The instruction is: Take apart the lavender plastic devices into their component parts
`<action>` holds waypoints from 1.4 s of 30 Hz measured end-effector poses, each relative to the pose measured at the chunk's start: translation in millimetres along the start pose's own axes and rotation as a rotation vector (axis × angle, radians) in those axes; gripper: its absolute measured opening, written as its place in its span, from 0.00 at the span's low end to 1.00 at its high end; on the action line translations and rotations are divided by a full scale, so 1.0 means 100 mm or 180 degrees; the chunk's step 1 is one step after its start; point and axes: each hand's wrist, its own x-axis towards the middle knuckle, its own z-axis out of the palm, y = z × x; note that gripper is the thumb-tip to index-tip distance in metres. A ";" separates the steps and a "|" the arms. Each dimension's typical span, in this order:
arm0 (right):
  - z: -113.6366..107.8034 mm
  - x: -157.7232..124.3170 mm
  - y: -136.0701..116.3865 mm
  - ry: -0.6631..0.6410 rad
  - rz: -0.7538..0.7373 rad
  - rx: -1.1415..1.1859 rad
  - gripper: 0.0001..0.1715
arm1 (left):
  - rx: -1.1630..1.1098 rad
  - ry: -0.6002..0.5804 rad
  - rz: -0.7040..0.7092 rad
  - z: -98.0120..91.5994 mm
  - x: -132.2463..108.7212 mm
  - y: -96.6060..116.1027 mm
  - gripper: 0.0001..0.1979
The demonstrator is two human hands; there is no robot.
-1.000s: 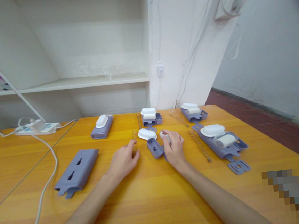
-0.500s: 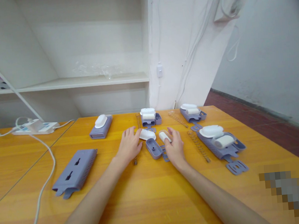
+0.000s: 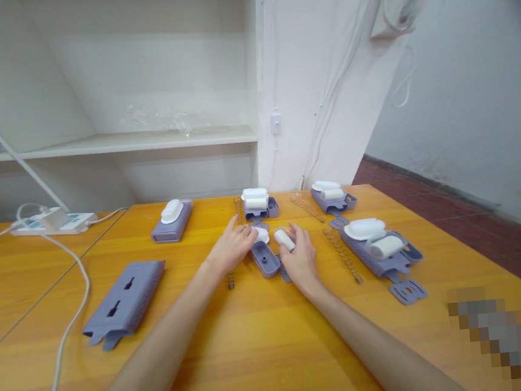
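My left hand (image 3: 234, 246) reaches over the left edge of a white oval cap (image 3: 261, 235), its index finger stretched out apart from the others. The fingertips overlap the cap; a firm grip does not show. My right hand (image 3: 300, 258) has its thumb and fingers around a white cylinder (image 3: 284, 239). Between my hands lies a small purple open box (image 3: 265, 260) with a peg inside. A flat purple slotted plate (image 3: 284, 272) is partly hidden beside my right hand. Beneath my left wrist a metal spring (image 3: 231, 280) shows only its near end.
Purple sleeve-like cases with white parts stand at the back (image 3: 171, 223) and right (image 3: 375, 249). Springs (image 3: 342, 255) lie between them. An empty-looking purple case (image 3: 124, 302) lies left, near a white cable (image 3: 76, 309) and power strip (image 3: 74, 223).
My left hand has shifted right and now covers more of the white oval cap. My right hand stays at the white cylinder. The whole view has slid slightly.
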 end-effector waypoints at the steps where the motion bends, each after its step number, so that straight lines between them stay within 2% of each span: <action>1: 0.00 0.00 0.00 0.0012 -0.0013 0.0007 0.31 | 0.0017 0.0073 -0.0017 -0.01 -0.01 0.01 0.08; 6: -0.01 0.00 -0.01 -0.0004 -0.0011 -0.0032 0.30 | -0.0069 0.0535 -0.0306 -0.12 -0.12 -0.02 0.08; 9: -0.03 0.00 -0.04 -0.0046 0.0018 -0.0064 0.30 | -0.0019 0.0632 -0.0389 -0.24 -0.27 -0.09 0.08; 12: -0.04 0.00 -0.06 -0.0077 0.0040 -0.0068 0.30 | 0.0122 0.0670 -0.0474 -0.36 -0.53 -0.20 0.08; 15: -0.05 -0.01 -0.07 -0.0090 0.0048 -0.0081 0.30 | 0.0193 0.0699 -0.0607 -0.45 -0.92 -0.35 0.09; 18: -0.06 -0.01 -0.08 -0.0108 0.0076 -0.0135 0.30 | 0.0179 0.0541 -0.0746 -0.55 -1.34 -0.53 0.11; 21: -0.07 -0.01 -0.09 -0.0127 0.0105 -0.0206 0.31 | 0.0244 0.0196 -0.1070 -0.68 -1.71 -0.70 0.13; 24: -0.07 -0.02 -0.10 -0.0119 0.0146 -0.0342 0.31 | 0.0276 0.0126 -0.1280 -0.78 -1.95 -0.83 0.12; 27: -0.06 -0.01 -0.10 -0.0113 0.0195 -0.0483 0.31 | 0.0156 0.0041 -0.1449 -0.81 -2.10 -0.90 0.12; 31: -0.06 -0.01 -0.08 -0.0095 0.0202 -0.0452 0.30 | 0.0002 -0.0040 -0.1624 -0.73 -2.25 -0.98 0.14; 35: -0.04 -0.01 -0.05 0.0113 0.0009 -0.0163 0.30 | 0.0002 -0.0082 -0.1553 -0.73 -2.28 -1.02 0.15; 39: -0.07 -0.05 -0.09 0.0342 -0.0507 0.0060 0.29 | 0.0085 -0.0022 -0.1427 -0.84 -2.05 -0.88 0.17; 42: -0.13 -0.10 -0.15 0.0493 -0.1255 0.0076 0.29 | 0.0158 0.0161 -0.1389 -0.89 -1.76 -0.64 0.18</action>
